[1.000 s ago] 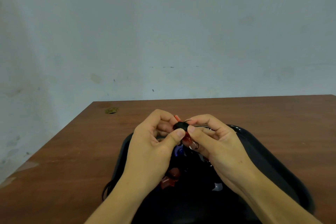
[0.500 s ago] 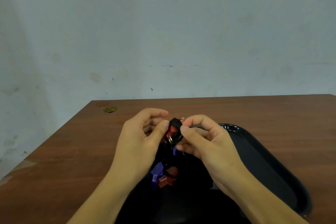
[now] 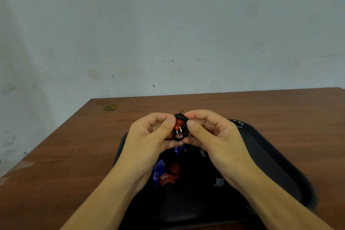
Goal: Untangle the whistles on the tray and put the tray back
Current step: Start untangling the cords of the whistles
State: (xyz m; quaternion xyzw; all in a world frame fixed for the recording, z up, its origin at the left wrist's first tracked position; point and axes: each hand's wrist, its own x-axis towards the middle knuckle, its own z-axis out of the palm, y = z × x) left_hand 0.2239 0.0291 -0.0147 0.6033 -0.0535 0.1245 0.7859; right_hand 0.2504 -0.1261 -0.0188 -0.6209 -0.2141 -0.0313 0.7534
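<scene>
Red whistle [image 3: 178, 124] wrapped in black cord [image 3: 179, 116] sits pinched between your left hand [image 3: 149, 142] and right hand [image 3: 214, 140], fingers of both clamped on that bundle just above the far end of the black tray [image 3: 270, 155]. More whistles are down in the tray between your wrists, a blue one [image 3: 157, 171] touching another red one [image 3: 170, 174] (cords there too dark to make out). Tray's on the brown bench [image 3: 74, 155].

bare table [image 3: 78, 155] left of the tray [image 3: 270, 155], loose whistles [image 3: 168, 173] cluttering the tray's middle
</scene>
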